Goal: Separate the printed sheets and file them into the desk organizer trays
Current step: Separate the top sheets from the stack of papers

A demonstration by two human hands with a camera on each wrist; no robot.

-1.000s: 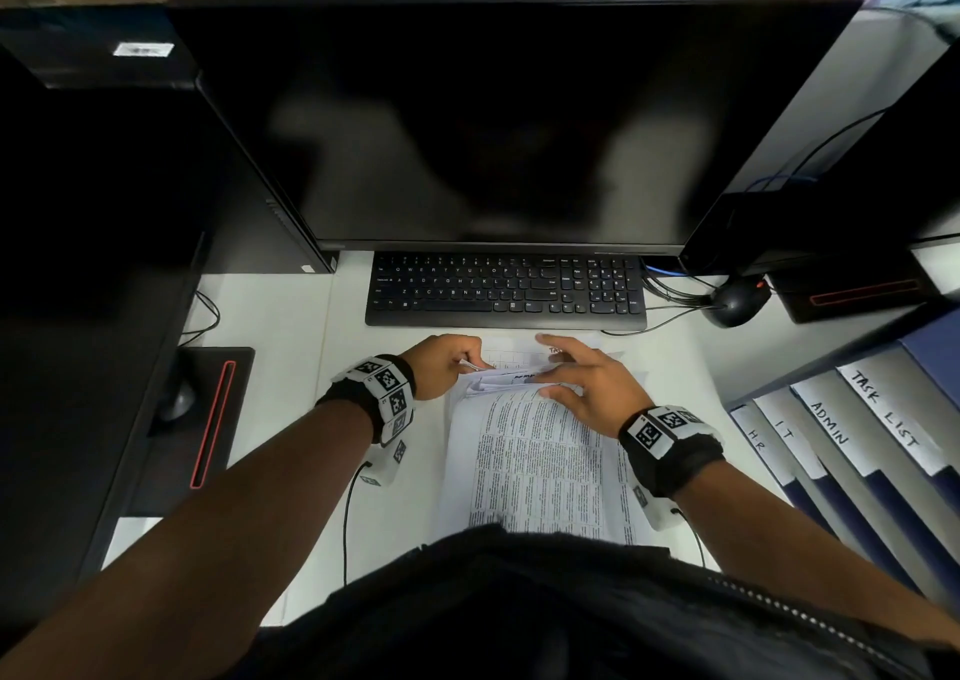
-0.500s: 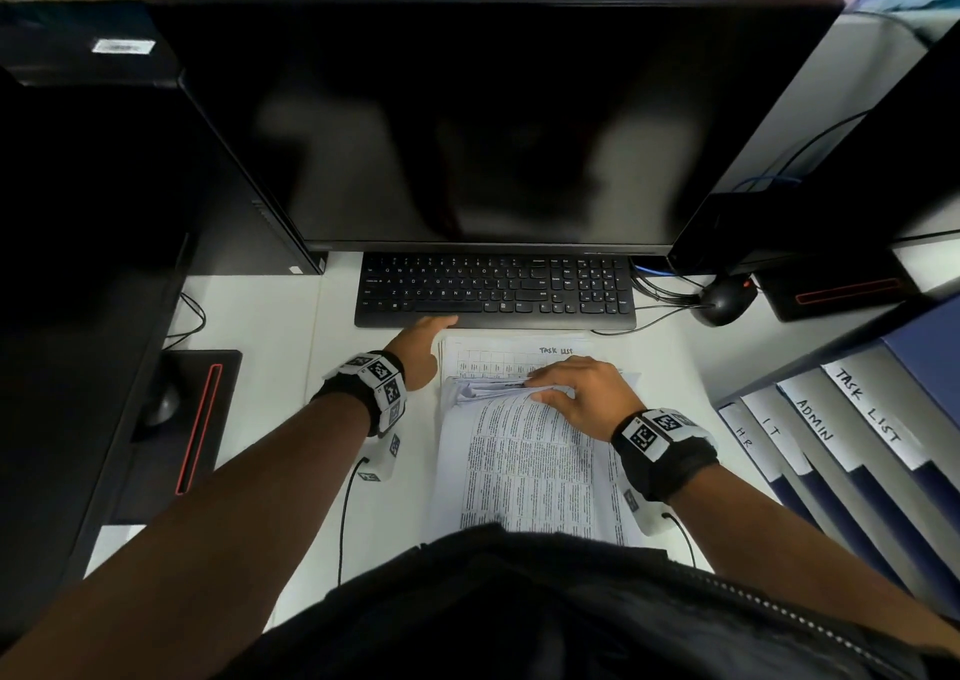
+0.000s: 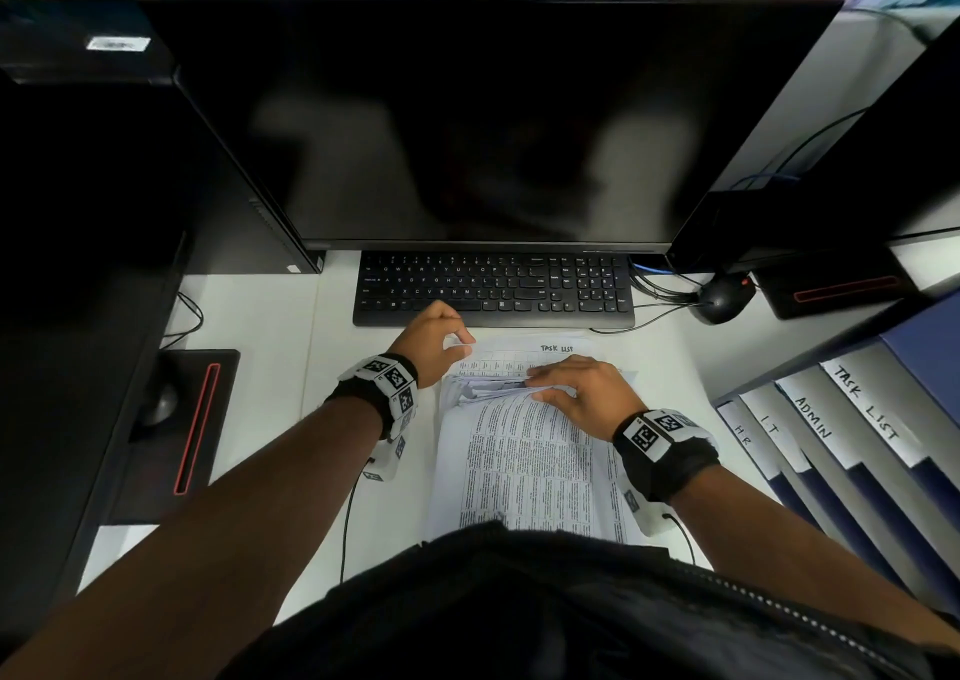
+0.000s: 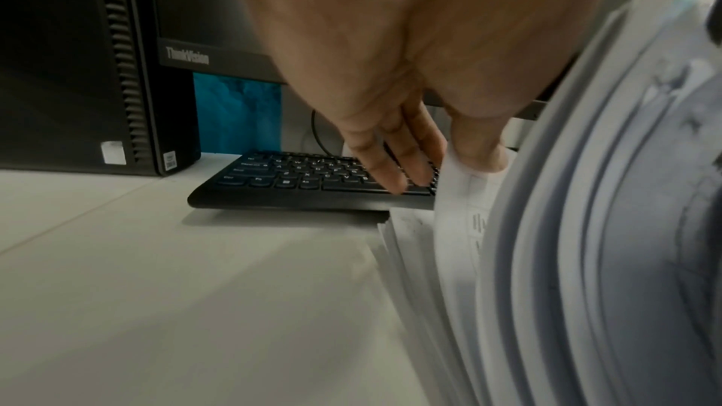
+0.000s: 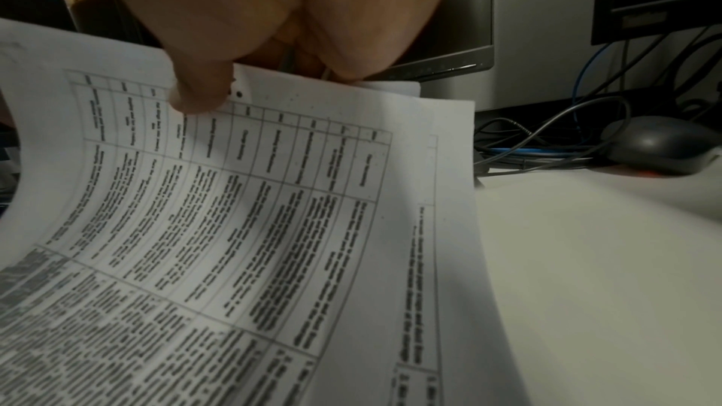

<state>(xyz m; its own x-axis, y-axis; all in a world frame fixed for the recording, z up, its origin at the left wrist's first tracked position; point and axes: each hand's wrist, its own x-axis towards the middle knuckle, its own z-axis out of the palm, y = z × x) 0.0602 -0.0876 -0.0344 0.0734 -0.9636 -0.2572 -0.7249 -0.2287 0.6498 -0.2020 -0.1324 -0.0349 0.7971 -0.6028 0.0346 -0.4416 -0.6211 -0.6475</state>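
Paper corner at twelve o'clock: left hand [image 3: 434, 339] pinches one sheet [image 4: 455, 193]; right hand [image 3: 582, 393] grips the curled stack [image 3: 519, 451]. Peel slowly, confirming a single page.

One keyboard [image 3: 493, 290], two hands [image 3: 434, 336] — four labelled trays [image 3: 852, 419].

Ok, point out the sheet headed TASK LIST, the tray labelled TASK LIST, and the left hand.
White printed sheet headed TASK LIST [image 3: 558, 354]: head view, top margin by heading.
Blue organizer tray labelled TASK LIST [image 3: 866, 409]: head view, white label strip.
Left hand [image 3: 434, 339]: head view, back of hand.
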